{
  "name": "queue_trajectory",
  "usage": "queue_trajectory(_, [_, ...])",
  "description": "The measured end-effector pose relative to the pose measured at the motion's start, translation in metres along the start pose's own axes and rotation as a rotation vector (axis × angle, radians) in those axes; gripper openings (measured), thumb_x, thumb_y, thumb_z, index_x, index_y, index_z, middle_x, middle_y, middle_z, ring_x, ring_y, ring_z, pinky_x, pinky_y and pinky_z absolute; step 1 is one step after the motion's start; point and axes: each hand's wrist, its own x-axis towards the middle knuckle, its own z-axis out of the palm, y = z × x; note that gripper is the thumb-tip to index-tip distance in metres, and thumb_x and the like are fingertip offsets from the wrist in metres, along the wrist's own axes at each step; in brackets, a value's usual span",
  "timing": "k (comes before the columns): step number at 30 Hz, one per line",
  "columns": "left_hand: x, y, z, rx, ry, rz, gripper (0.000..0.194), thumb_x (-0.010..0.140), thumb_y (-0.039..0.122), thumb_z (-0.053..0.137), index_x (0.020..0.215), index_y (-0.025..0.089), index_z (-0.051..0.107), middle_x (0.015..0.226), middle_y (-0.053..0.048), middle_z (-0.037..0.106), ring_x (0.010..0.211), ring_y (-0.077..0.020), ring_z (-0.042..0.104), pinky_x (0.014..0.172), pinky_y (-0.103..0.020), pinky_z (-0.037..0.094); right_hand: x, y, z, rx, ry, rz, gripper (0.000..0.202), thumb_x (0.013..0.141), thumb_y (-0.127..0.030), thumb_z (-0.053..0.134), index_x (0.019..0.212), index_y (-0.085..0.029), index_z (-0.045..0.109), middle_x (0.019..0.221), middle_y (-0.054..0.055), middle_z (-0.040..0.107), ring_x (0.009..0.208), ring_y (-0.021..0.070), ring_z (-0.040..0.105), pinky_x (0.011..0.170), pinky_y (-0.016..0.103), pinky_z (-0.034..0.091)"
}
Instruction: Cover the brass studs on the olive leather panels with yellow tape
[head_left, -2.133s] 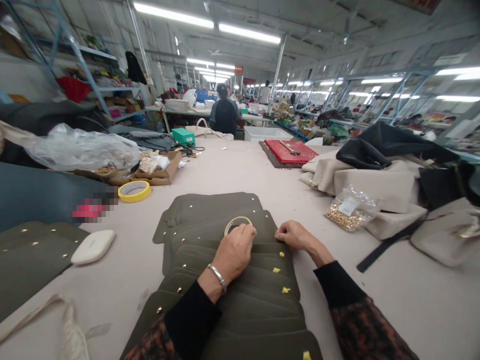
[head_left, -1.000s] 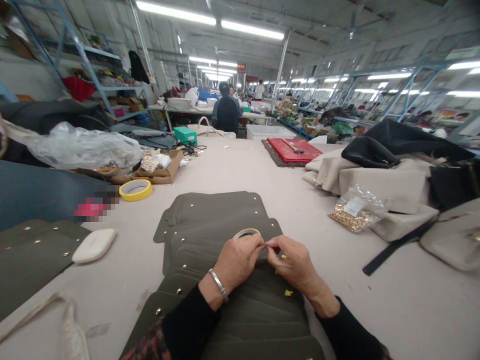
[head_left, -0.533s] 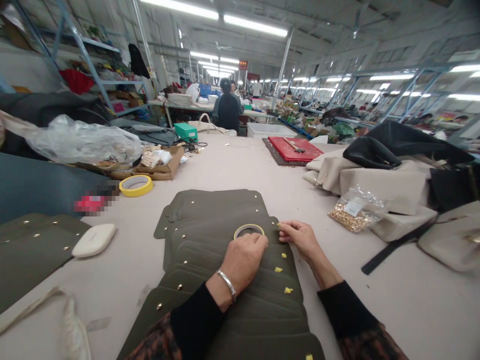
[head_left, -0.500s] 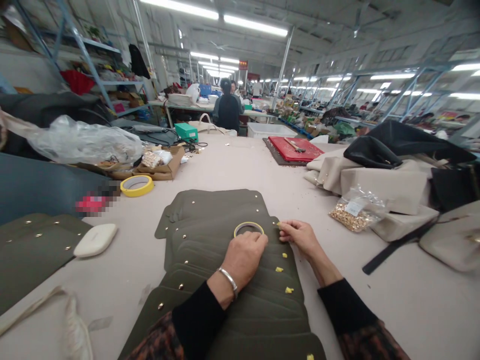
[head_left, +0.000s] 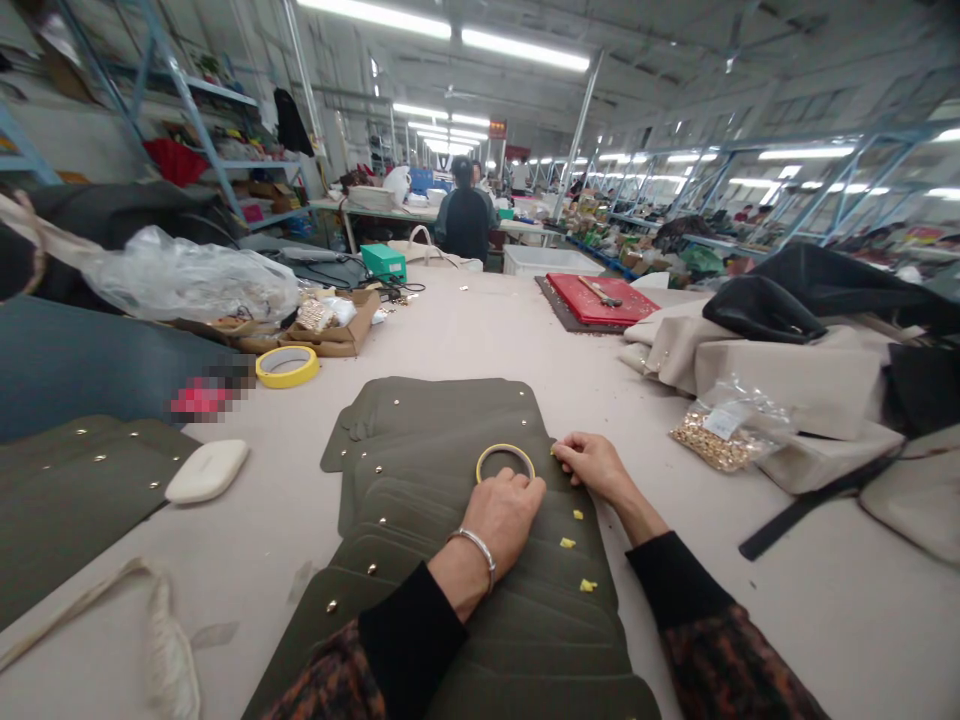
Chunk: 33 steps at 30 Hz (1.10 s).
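Across the table (head_left: 465, 330), the left hand (head_left: 501, 522) partly hides a thin tape roll (head_left: 507, 448)

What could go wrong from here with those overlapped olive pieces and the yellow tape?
The olive pieces overlap, so they might slide out of line if the left hand, holding the tape roll above them, presses or drags. The yellow bit at the fingertips of the right hand could land crooked or cling to that hand. The nearer scraps look crumpled and might lift if brushed.
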Motion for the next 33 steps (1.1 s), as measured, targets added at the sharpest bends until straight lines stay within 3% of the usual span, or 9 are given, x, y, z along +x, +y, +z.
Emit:
queue_trajectory(3, [0.000, 0.000, -0.001, 0.002, 0.005, -0.004, 0.013, 0.091, 0.013, 0.043, 0.092, 0.018, 0.055, 0.092, -0.005, 0.063, 0.085, -0.0210, 0.055, 0.066, -0.030, 0.049, 0.002, -0.002, -0.001, -0.049, -0.010, 0.004, 0.010, 0.073, -0.024, 0.064, 0.077, -0.015, 0.064, 0.047, -0.005, 0.055, 0.034, 0.0064, 0.047, 0.033, 0.015, 0.034])
queue_trajectory(7, [0.000, 0.000, 0.000, -0.014, -0.004, -0.015, 0.013, 0.090, 0.012, 0.044, 0.092, 0.018, 0.054, 0.091, -0.004, 0.063, 0.085, -0.0215, 0.055, 0.065, -0.031, 0.049, 0.000, 0.001, -0.015, -0.162, 0.064, -0.085, 0.042, 0.072, -0.034, 0.067, 0.109, -0.015, 0.060, 0.052, -0.004, 0.059, 0.042, 0.0119, 0.055, 0.042, 0.021, 0.043])
queue_trajectory(11, [0.000, -0.001, 0.003, -0.019, 0.029, -0.015, 0.012, 0.090, 0.011, 0.044, 0.091, 0.019, 0.053, 0.090, -0.004, 0.062, 0.085, -0.0216, 0.054, 0.064, -0.030, 0.048, -0.008, 0.010, -0.026, -0.296, 0.229, -0.432, 0.024, 0.081, -0.037, 0.055, 0.087, -0.017, 0.066, 0.073, 0.004, 0.069, 0.065, 0.0163, 0.063, 0.065, 0.028, 0.049])
queue_trajectory(15, [0.001, -0.003, 0.006, -0.008, 0.082, -0.042, 0.014, 0.092, 0.015, 0.040, 0.090, 0.018, 0.054, 0.090, -0.006, 0.060, 0.086, -0.0226, 0.053, 0.068, -0.033, 0.047, -0.012, 0.008, -0.020, -0.446, 0.094, -0.677, 0.019, 0.083, -0.023, 0.050, 0.084, -0.018, 0.068, 0.085, 0.006, 0.070, 0.078, 0.0174, 0.063, 0.076, 0.028, 0.047])
queue_trajectory(17, [0.002, -0.004, 0.006, 0.001, 0.094, -0.067, 0.015, 0.092, 0.018, 0.039, 0.090, 0.018, 0.054, 0.090, -0.007, 0.060, 0.085, -0.0232, 0.053, 0.070, -0.035, 0.047, -0.009, 0.003, -0.016, -0.506, 0.016, -0.620, 0.019, 0.081, -0.020, 0.050, 0.085, -0.018, 0.069, 0.087, 0.006, 0.071, 0.081, 0.0178, 0.064, 0.079, 0.028, 0.046])
queue_trajectory(20, [0.003, -0.006, 0.005, -0.003, 0.109, -0.078, 0.014, 0.092, 0.019, 0.041, 0.092, 0.018, 0.054, 0.091, -0.007, 0.059, 0.084, -0.0239, 0.052, 0.071, -0.037, 0.045, 0.000, -0.007, -0.011, -0.514, -0.051, -0.349, 0.017, 0.078, -0.020, 0.055, 0.081, -0.018, 0.071, 0.085, 0.006, 0.072, 0.081, 0.0182, 0.065, 0.076, 0.026, 0.046])
queue_trajectory(25, [0.003, -0.011, 0.002, -0.091, 0.156, -0.059, 0.014, 0.093, 0.021, 0.040, 0.090, 0.018, 0.053, 0.089, -0.006, 0.059, 0.083, -0.0217, 0.052, 0.073, -0.035, 0.044, 0.010, -0.015, -0.009, -0.462, -0.140, -0.109, 0.018, 0.075, -0.024, 0.056, 0.073, -0.014, 0.071, 0.058, 0.004, 0.067, 0.047, 0.0127, 0.058, 0.048, 0.021, 0.043])
queue_trajectory(29, [0.000, -0.020, 0.000, -0.240, 0.263, -0.022, 0.012, 0.093, 0.018, 0.040, 0.090, 0.018, 0.052, 0.090, -0.004, 0.058, 0.084, -0.0184, 0.052, 0.076, -0.030, 0.043, 0.001, -0.014, -0.011, -0.442, -0.221, -0.083, 0.016, 0.071, -0.022, 0.057, 0.065, -0.013, 0.069, 0.052, 0.002, 0.063, 0.043, 0.0100, 0.053, 0.043, 0.019, 0.037])
queue_trajectory(33, [-0.003, -0.026, -0.001, -0.317, 0.285, -0.021, 0.012, 0.094, 0.017, 0.040, 0.090, 0.018, 0.051, 0.088, -0.003, 0.058, 0.083, -0.0167, 0.053, 0.077, -0.028, 0.043, -0.018, -0.012, -0.018, -0.486, -0.291, -0.193, 0.013, 0.066, -0.020, 0.059, 0.058, -0.014, 0.067, 0.053, 0.000, 0.062, 0.051, 0.0112, 0.054, 0.048, 0.020, 0.034])
